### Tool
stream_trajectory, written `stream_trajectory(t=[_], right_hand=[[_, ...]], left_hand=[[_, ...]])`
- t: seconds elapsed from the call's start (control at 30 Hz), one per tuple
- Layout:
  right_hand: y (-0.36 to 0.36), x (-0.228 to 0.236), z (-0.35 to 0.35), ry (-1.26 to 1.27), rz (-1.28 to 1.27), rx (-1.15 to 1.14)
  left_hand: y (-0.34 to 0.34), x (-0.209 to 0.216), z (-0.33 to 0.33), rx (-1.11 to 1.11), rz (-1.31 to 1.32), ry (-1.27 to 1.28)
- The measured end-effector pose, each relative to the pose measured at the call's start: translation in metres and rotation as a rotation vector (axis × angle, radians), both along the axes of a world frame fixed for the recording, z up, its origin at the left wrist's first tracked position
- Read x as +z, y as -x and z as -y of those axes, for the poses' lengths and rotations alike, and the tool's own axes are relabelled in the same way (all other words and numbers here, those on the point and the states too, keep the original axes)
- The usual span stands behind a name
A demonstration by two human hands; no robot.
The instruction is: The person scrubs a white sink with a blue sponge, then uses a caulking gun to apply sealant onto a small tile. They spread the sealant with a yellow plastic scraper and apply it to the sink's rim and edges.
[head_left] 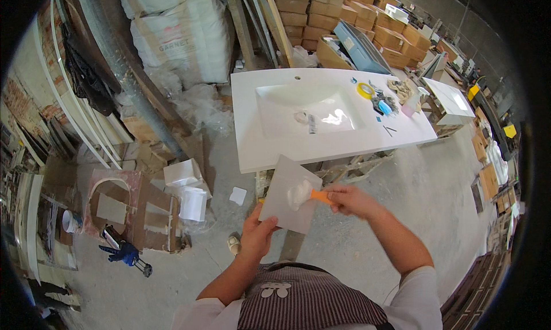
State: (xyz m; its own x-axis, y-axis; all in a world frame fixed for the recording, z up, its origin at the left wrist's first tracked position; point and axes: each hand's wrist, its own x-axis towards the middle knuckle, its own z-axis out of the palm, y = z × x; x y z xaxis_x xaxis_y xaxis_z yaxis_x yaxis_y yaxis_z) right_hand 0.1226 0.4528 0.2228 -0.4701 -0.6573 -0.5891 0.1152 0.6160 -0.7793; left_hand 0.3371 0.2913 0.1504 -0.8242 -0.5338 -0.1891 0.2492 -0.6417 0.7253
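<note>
White paste [299, 194] hides the orange tool's [319, 196] blade.

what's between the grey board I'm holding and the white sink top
Nothing solid in the head view: the board's upper corner overlaps the sink top's front edge, held up by the left hand.

Tape roll [365, 90] on countertop [287, 152], right of basin [307, 109].

White basin countertop [321, 120]: yellow tape roll [365, 90] on its right end; cardboard boxes [344, 14] behind it; white sacks [183, 37] behind-left.
</note>
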Motion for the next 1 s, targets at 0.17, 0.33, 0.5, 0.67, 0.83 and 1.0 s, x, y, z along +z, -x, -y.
stream_trajectory(t=[0.17, 0.33, 0.5, 0.67, 0.83, 1.0], right_hand=[[0.033, 0.050, 0.036, -0.130, -0.485, 0.662], [-0.029, 0.076, 0.087, -0.358, -0.979, 1.026], [-0.085, 0.072, 0.074, -0.340, -1.331, 1.073], [-0.069, 0.096, 0.063, -0.161, -1.259, 0.762], [-0.048, 0.080, 0.052, -0.091, -1.054, 0.691], [-0.048, 0.082, 0.046, 0.081, -0.951, 0.558]], left_hand=[[0.006, -0.004, 0.000, -0.166, 0.133, 0.014], [0.006, -0.019, 0.000, -0.140, 0.163, 0.016], [0.007, -0.032, 0.006, -0.068, 0.109, -0.086], [-0.003, -0.016, 0.019, 0.042, -0.028, -0.329], [-0.002, -0.010, 0.019, 0.030, -0.124, -0.403], [-0.003, -0.015, 0.016, 0.023, -0.123, -0.395]])
